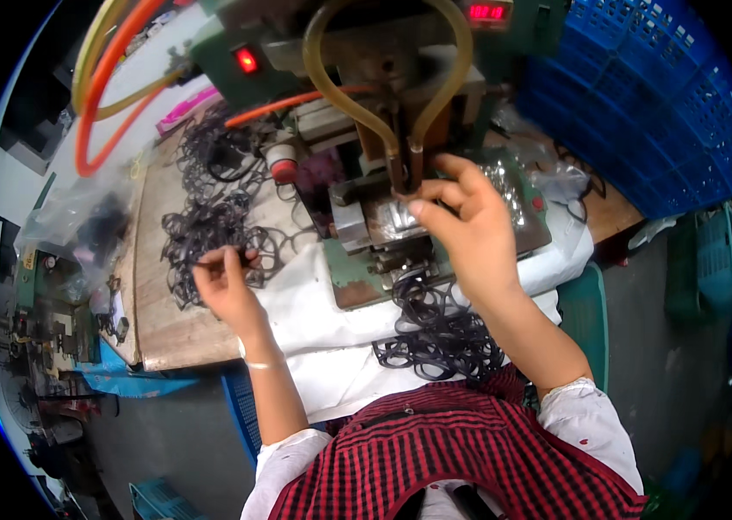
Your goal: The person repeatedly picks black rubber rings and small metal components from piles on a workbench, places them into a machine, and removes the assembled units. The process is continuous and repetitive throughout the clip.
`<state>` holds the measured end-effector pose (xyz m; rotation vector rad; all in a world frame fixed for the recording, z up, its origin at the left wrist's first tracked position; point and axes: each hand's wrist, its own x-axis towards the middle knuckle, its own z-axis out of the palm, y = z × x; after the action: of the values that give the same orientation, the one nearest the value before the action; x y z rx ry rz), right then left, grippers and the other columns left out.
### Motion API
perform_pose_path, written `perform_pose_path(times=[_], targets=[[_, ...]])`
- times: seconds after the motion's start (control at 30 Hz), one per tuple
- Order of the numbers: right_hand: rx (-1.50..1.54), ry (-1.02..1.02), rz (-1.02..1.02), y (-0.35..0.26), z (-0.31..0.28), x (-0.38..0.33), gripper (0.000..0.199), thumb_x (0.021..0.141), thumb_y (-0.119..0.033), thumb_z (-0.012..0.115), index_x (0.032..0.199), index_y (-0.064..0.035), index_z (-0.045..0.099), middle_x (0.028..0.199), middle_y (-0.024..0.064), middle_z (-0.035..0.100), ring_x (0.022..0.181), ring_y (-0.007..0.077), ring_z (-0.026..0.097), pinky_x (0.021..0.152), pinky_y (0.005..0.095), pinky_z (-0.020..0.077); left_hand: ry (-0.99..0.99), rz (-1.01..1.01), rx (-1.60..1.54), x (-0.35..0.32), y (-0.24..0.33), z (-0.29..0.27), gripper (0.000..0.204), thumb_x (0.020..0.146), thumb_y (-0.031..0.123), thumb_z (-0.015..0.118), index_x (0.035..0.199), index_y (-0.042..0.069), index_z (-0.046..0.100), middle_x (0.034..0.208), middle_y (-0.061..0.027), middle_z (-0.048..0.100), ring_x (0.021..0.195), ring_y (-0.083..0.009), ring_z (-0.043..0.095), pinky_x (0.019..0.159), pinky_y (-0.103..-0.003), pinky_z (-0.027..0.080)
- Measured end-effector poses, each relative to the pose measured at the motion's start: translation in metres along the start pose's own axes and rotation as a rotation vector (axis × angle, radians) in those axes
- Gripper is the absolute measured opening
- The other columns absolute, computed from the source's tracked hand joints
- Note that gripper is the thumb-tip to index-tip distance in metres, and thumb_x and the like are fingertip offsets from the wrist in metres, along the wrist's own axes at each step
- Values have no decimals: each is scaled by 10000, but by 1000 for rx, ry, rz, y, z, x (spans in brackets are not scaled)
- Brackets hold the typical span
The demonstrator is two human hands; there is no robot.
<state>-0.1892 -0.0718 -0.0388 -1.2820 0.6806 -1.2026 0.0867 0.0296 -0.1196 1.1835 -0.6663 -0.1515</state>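
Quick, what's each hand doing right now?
Left hand: pinching a black ring from the pile.
Right hand: fingers curled at the machine; holding anything cannot be told.

Black rubber rings (210,230) on a pale brown wood tabletop (167,321), more black rings (440,334) on white cloth (331,325). Green machine (357,277), red lit indicator (246,60), orange hose (106,78), yellowish tubes (331,87). Blue crate (652,104). Apron (461,459): red-black check.

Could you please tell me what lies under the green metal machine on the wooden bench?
A white cloth is spread beneath the green metal machine, draping over the wooden bench edge. A heap of black rubber rings lies on the cloth. The bench surface under the machine is hidden.
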Motion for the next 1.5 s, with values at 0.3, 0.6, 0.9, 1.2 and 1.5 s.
perform_pose_path(times=[0.3,0.6,0.9,1.2,1.5], targets=[[-1446,286,-332,79,-114,11,238,769,-128,738,987,-36,711,1179,162,672,1202,372,579,1008,458,457,-852,1140,249,-58,98,108,243,713,33,799,915,81,674,1020,-87,754,635,-159,603,518,-265,458],[-1155,340,-251,75,-126,31,147,818,-183,650,849,-46,605,825,145,650,843,369,624,732,458,477,-810,1132,206,-62,82,122,211,711,25,762,885,92,664,996,-57,750,565,-140,545,489,-270,432],[-934,337,-210,82,-122,25,126,829,-98,682,916,-21,634,837,131,674,767,268,642,736,360,502,-750,811,191,-103,79,86,314,756,50,768,1061,38,693,1199,-147,692,1098,-329,681,811,-385,554],[-542,337,-153,78,-112,24,133,918,-39,673,1040,1,709,913,31,709,841,87,622,784,236,491,-257,496,897,13,65,22,59,862,43,677,905,51,717,1061,-120,719,881,-321,683,769,-397,525],[-749,392,-62,75,-131,-14,164,906,-33,679,1056,28,708,964,60,725,904,125,664,830,251,511,-211,-188,1476,33,-106,41,266,810,287,689,872,34,746,927,-202,733,890,-388,712,778,-457,570]])
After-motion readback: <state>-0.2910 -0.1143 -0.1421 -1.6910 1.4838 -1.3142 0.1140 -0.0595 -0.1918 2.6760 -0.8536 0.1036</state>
